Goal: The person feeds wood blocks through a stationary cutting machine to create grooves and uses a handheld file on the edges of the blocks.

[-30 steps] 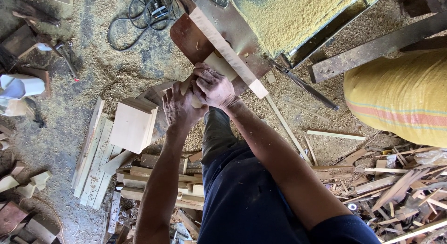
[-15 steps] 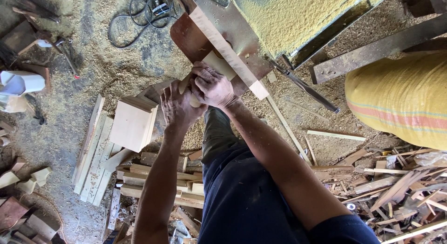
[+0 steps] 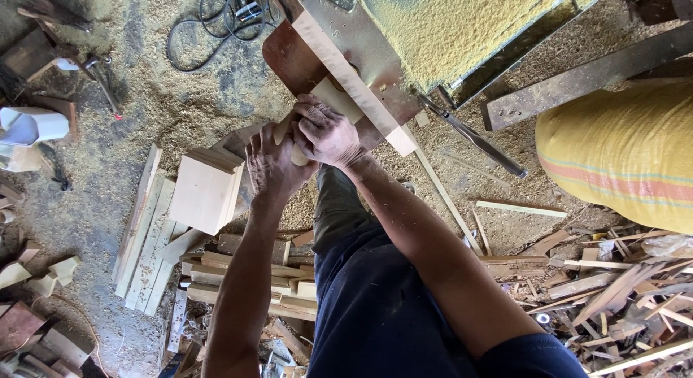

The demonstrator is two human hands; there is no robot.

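Note:
Both my hands grip one pale wooden piece (image 3: 330,98) at the edge of a rusty metal saw table (image 3: 296,57). My left hand (image 3: 271,161) clasps its near end from below. My right hand (image 3: 326,134) presses on top of it, beside a long pale wooden fence board (image 3: 357,78) that crosses the table. Most of the piece is hidden under my fingers.
A stack of square pale boards (image 3: 206,190) stands left of my hands, with long planks (image 3: 144,230) beside it. Offcuts (image 3: 613,284) litter the right. A yellow striped sack (image 3: 624,154) sits at right. Sawdust (image 3: 462,24) is heaped on the machine, and cables (image 3: 216,17) lie at the top.
My hands and the wooden piece stay almost in the same spot at the saw table; the view has shifted only slightly.

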